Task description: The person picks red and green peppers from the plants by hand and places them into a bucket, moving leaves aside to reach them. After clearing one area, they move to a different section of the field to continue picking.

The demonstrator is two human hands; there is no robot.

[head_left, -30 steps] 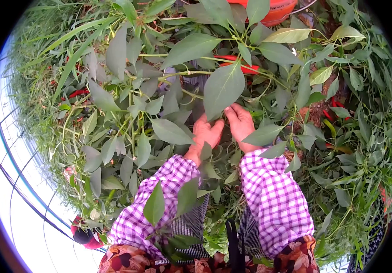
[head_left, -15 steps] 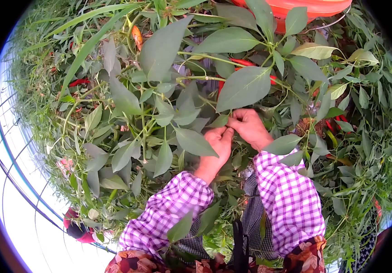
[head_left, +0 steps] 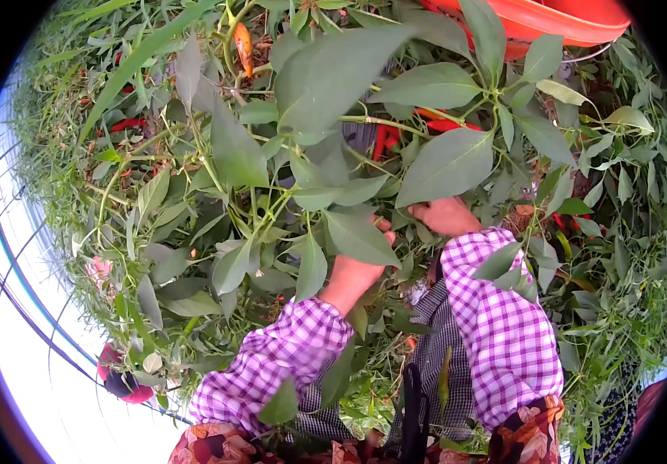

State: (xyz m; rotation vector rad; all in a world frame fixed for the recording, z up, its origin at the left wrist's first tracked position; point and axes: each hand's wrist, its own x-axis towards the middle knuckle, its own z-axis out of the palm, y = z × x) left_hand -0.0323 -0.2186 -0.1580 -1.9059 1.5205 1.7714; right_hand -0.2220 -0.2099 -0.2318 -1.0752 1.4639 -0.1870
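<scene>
My left hand (head_left: 355, 277) reaches up among the pepper plants, mostly behind a broad green leaf (head_left: 358, 236). Only its fingertips show past the leaf edge, and they look curled; anything in them is hidden. To its right, my right hand (head_left: 451, 217) is closed, its fingers bent under a large leaf (head_left: 448, 166). What it holds, if anything, I cannot make out. A gap separates the two hands. Above them, red chili peppers (head_left: 385, 141) hang between the stems.
An orange-red bucket (head_left: 573, 27) with a wire handle stands at the top right. An orange pepper (head_left: 243, 48) hangs at the upper left. More red peppers (head_left: 128, 124) show in the foliage. Another person (head_left: 123, 375) is partly visible at the lower left.
My hands were together and have moved apart, the left partly behind a leaf, the right a little to the right. The leaves and bucket have shifted rightward in view.
</scene>
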